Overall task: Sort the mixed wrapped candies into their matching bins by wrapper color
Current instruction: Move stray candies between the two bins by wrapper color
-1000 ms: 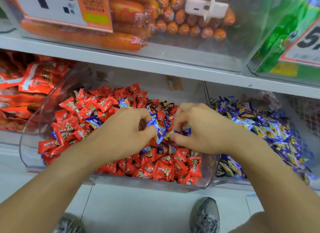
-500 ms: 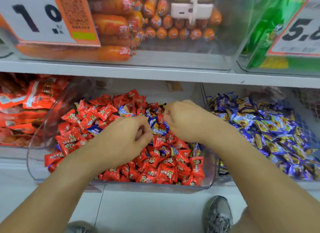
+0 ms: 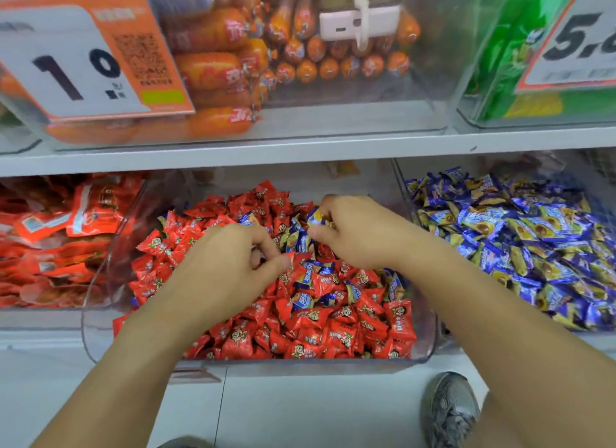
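**A:** Head camera, looking down at the shelf: both hands are in the clear middle bin (image 3: 100, 341), the one heaped with red candies (image 3: 333, 334). Blue-wrapped strays (image 3: 308, 276) lie scattered through the top of that heap.

**B:** And the right hand (image 3: 356, 234)?

**A:** Fingers curled, pinching a blue candy (image 3: 316, 217) near the back of the pile, lifted just above the red ones.

**B:** The left hand (image 3: 230, 267)?

**A:** Low on the heap, fingers curled with thumb meeting fingertips. Whether it has a candy pinched in there, I cannot tell.

**B:** Where do the blues belong?

**A:** The bin just to the right holds the blue candies (image 3: 520, 244). Up top: orange sausages (image 3: 213, 70) behind a price tag (image 3: 76, 67). A grey shoe (image 3: 450, 411) shows on the floor.
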The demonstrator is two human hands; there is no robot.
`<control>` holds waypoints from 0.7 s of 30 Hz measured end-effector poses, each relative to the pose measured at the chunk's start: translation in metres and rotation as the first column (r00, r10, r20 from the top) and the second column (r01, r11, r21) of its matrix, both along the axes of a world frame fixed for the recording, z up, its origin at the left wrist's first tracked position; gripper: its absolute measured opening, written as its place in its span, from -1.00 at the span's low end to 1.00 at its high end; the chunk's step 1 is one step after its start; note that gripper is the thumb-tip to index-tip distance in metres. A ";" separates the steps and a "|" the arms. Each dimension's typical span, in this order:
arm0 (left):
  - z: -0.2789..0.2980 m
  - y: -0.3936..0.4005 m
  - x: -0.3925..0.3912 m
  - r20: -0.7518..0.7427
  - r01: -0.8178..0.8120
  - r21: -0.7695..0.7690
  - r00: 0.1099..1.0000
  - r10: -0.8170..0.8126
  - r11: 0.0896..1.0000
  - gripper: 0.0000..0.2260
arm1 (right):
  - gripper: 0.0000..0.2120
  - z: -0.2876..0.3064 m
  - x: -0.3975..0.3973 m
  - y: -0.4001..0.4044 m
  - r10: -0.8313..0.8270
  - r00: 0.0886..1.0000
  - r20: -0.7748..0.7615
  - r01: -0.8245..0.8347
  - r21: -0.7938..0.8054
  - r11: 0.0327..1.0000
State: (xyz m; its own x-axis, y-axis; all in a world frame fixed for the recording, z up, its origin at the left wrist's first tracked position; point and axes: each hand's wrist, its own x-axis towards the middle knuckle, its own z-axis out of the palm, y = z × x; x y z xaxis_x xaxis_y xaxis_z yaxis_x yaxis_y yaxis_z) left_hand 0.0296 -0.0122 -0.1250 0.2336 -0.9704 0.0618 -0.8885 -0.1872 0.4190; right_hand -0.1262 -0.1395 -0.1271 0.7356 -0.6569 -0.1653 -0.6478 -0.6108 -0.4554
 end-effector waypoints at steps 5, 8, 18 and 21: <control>0.006 0.000 0.013 -0.006 -0.048 0.112 0.999 0.049 0.993 -0.78 | -0.80 0.003 -0.005 0.001 0.012 0.999 0.030 -0.016 0.130 0.991; 0.015 0.003 0.023 -0.080 -0.005 0.292 0.996 0.030 0.956 -0.77 | -0.76 0.001 0.002 0.002 0.033 0.991 -0.131 -0.011 0.167 0.986; -0.008 -0.022 0.010 0.127 0.039 0.197 0.990 -0.065 0.980 -0.74 | -0.24 -0.012 0.021 0.004 0.138 0.915 -0.378 -0.106 0.105 0.989; -0.014 -0.029 0.011 0.184 0.026 0.248 0.980 -0.073 0.968 -0.73 | -0.28 -0.012 0.018 0.006 0.146 0.942 -0.303 -0.113 0.124 0.986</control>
State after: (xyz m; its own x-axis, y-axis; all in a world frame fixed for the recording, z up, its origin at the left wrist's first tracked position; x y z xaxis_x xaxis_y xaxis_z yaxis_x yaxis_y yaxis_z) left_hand 0.0407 -0.0410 -0.1385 0.1918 -0.9716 -0.1388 -0.9580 -0.2160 0.1886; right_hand -0.1081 -0.1333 -0.1387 0.7149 -0.5267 -0.4600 -0.6851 -0.6593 -0.3098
